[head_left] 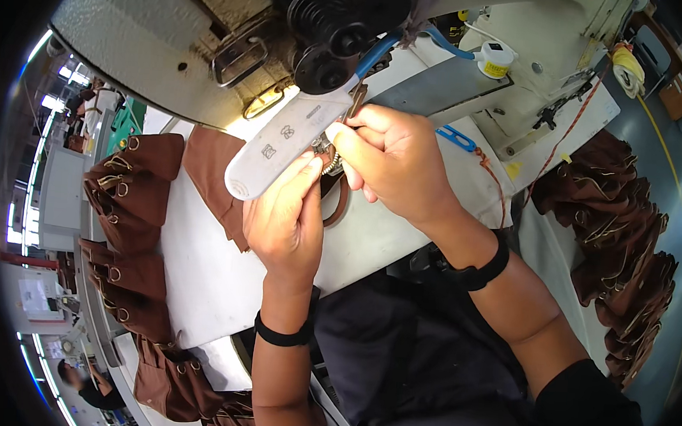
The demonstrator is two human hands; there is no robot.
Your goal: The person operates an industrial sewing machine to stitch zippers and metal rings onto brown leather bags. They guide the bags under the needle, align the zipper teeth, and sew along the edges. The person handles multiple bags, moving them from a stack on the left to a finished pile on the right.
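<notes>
Both my hands work close together at the needle area of a large sewing machine (148, 45). My left hand (282, 221) is closed, thumb and fingers pressed together on a brown piece (217, 170) lying on the white table; a curved brown strap (338, 206) shows beside it. My right hand (395, 158) is closed in a pinch near the machine's small metal parts (322, 145); what its fingertips hold is hidden. A long white plate with a rounded end (271, 150) hangs over the left fingertips and covers part of the work.
Stacked brown pieces with metal rings (135, 193) line the table's left side. More brown pieces (613, 230) are heaped at the right. A blue tool (456, 138) on an orange cord and a white spool-like container (493, 60) are right of the needle. A person (92, 385) is far left.
</notes>
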